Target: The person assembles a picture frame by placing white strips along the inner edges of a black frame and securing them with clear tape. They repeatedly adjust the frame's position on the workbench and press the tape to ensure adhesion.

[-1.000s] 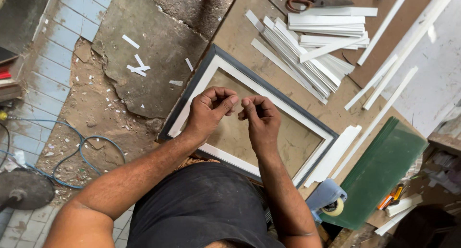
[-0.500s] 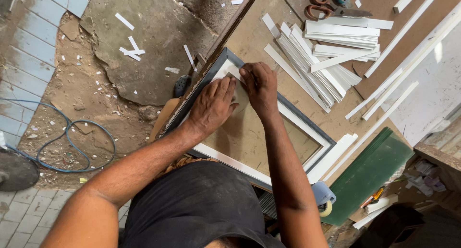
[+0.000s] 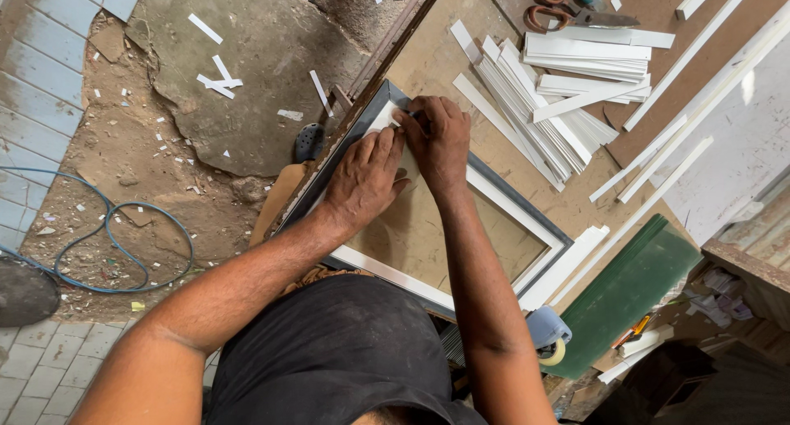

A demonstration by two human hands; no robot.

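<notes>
Head view, item one: a rectangular picture frame (image 3: 539,227), grey outer moulding with a white inner strip, brown backing board showing inside; it lies flat on the brown workbench (image 3: 436,55), one corner near the bench's edge, right in front of you.

Item two, edges and room: the bench edge runs just beside the frame's left side, with rough ground (image 3: 271,46) and a blue cable (image 3: 123,227) beyond; a stack of white strips (image 3: 543,112) lies near the frame's far side, scissors (image 3: 568,5) well apart beyond it; a green sheet (image 3: 634,285) and a tape roll (image 3: 551,343) sit near the frame's right end; bare bench shows between frame and strips.

Item three, hands: your left hand (image 3: 362,178) lies flat, fingers stretched, pressing on the frame's white strip near the far corner; your right hand (image 3: 440,141) is curled at that corner, fingertips pinching there; what it pinches you cannot tell.
</notes>
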